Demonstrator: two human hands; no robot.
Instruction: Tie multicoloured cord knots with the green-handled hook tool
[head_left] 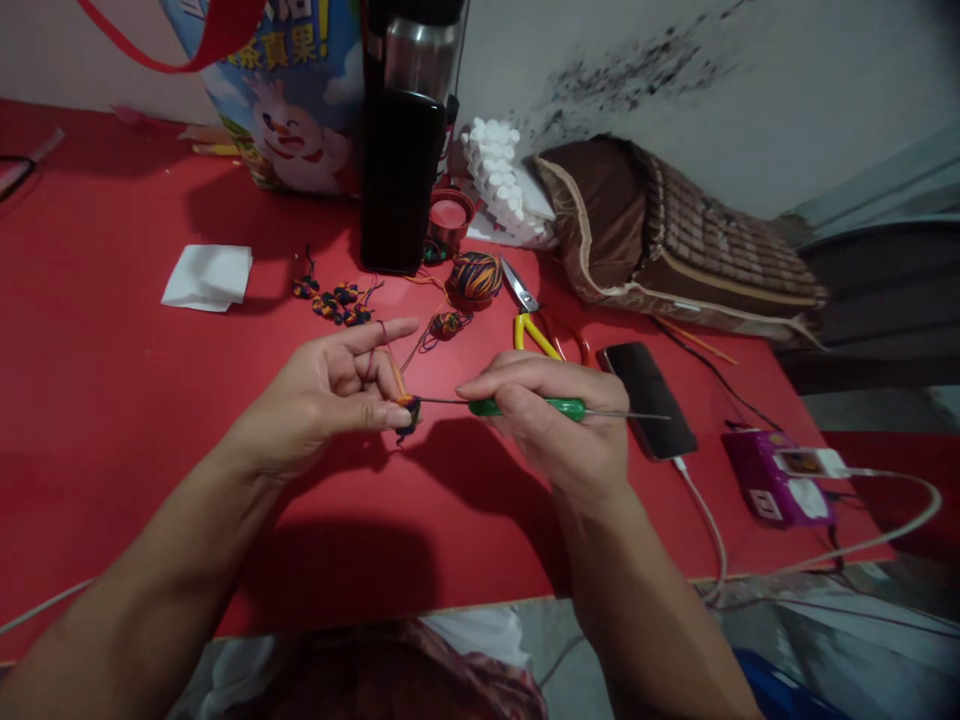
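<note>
My left hand (337, 395) pinches a small piece of multicoloured crochet (407, 408) between thumb and fingers, with yarn looped round its raised forefinger. My right hand (559, 415) is closed on the green handle of a crochet hook (566, 408). The hook's thin metal shaft points left and its tip meets the crochet piece; the exact stitch is too small to make out. From the left hand the yarn runs back toward a ball of multicoloured yarn (476, 277). A smaller tangle of the same yarn (446, 324) lies just beyond the fingers.
Several small crocheted pieces (337, 302) and a folded white paper (208, 277) lie on the red table (97, 400). Yellow-handled scissors (529, 310), a charging phone (649, 400) and a purple box (780, 480) are at right. An upright black phone (403, 180) stands behind the yarn.
</note>
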